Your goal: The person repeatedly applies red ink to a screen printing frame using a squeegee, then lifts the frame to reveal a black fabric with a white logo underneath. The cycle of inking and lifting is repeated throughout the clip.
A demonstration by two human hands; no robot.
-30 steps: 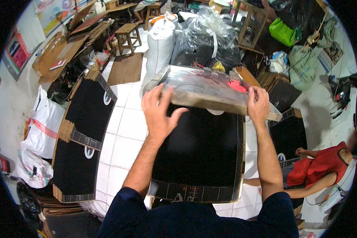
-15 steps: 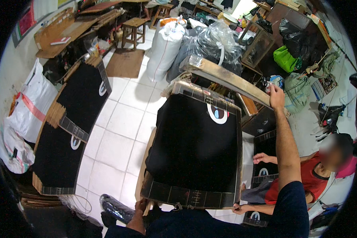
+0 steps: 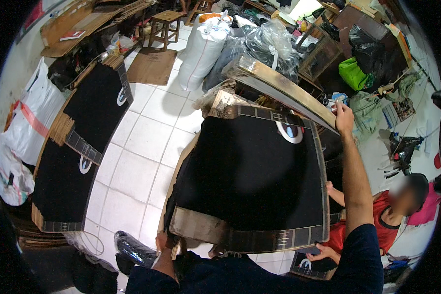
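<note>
Right hand (image 3: 343,116) closed on raised flat brown cardboard sheet (image 3: 279,90); left hand (image 3: 162,243) gripping near edge of large black printed board (image 3: 252,176). Probably light, stiff, floppy; best held at edges.

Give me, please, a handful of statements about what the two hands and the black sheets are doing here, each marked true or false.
1. The right hand grips the far end of the raised board. True.
2. The left hand rests on the white sack. False: it holds the near edge of the stack of black sheets.
3. The wooden stool stands on the stack. False: it stands on the floor far behind.
4. A seated person in a red shirt is at the right. True.
</note>
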